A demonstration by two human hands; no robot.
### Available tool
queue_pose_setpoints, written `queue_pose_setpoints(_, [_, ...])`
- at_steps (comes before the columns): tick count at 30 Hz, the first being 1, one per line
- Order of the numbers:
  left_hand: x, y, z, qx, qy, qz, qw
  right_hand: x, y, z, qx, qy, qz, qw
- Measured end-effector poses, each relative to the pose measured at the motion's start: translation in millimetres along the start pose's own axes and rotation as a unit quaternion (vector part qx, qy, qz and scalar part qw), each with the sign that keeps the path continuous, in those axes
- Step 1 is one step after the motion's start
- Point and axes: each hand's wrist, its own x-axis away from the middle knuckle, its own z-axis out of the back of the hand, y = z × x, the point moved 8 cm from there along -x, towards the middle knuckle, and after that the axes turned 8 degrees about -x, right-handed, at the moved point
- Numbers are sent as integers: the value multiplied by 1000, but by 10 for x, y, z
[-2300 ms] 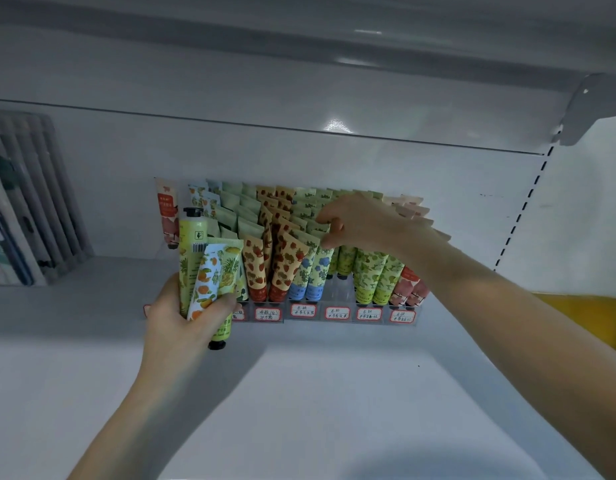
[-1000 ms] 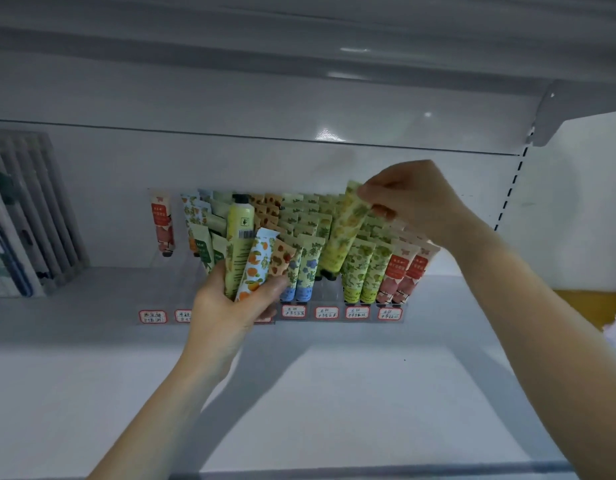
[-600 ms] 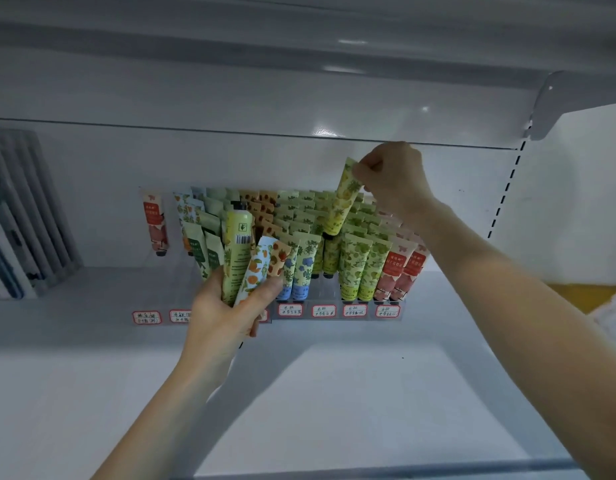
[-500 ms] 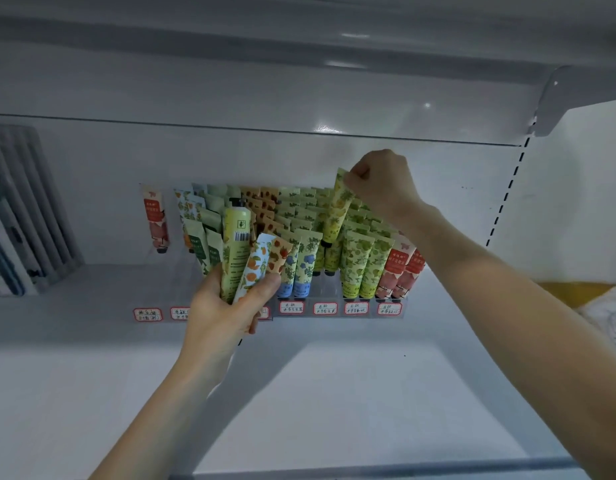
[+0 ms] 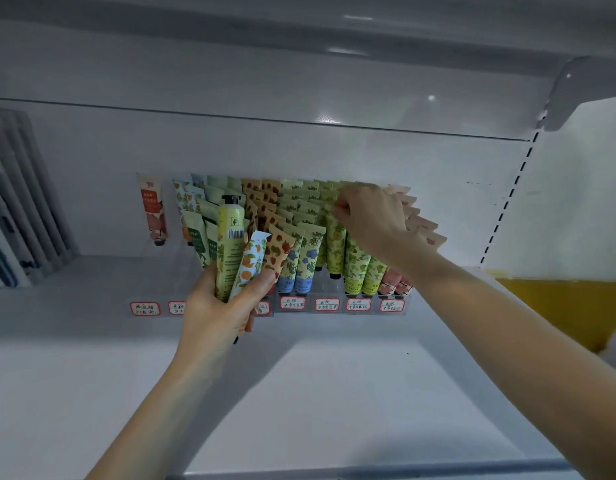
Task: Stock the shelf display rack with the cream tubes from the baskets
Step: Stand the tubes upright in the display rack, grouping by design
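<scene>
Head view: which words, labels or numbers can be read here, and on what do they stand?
None reads clearly.
Red-bordered rack labels: handwritten, too blurred.
Yellow-green tube in the left hand: barcode, digits too small.
Red-and-cream tube: print blurred.

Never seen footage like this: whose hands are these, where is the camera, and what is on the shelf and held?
No machine here: a person works with two bare hands, filmed by one camera on their head looking forward and down. On the white shelf stands a clear plastic display rack holding rows of printed cream tubes, red-bordered labels along its front. The left hand grips a yellow-green black-capped tube and a white orange-print tube. The right hand pinches the top of a yellow fruit-print tube standing in the rack.
</scene>
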Motion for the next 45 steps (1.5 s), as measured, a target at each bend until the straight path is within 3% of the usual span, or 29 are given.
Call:
queue_pose_setpoints(13, [-21, -28, -5, 6, -10, -7, 1000, 240, -79, 16, 14, 129, 81, 988])
queue_pose_setpoints(21, [-22, -52, -8, 13, -9, 4, 1000, 130, -13, 13, 46, 13, 23, 999])
queue_pose_setpoints(30, [-3, -49, -24, 14, -9, 10, 1000, 50, 52, -31, 53, -34, -31, 998])
queue_pose_setpoints(36, [37, -7, -51, 0, -25, 9, 1000, 42, 151, 14, -36, -33, -54, 997])
queue_pose_setpoints(41, [51, 55, -87, -21, -41, 0, 999, 38, 20, 405, -186, 94, 1, 978])
queue_pose_setpoints(45, [67, 86, -140, -49, -54, -11, 997, 57, -207, 523, -285, 81, 23, 955])
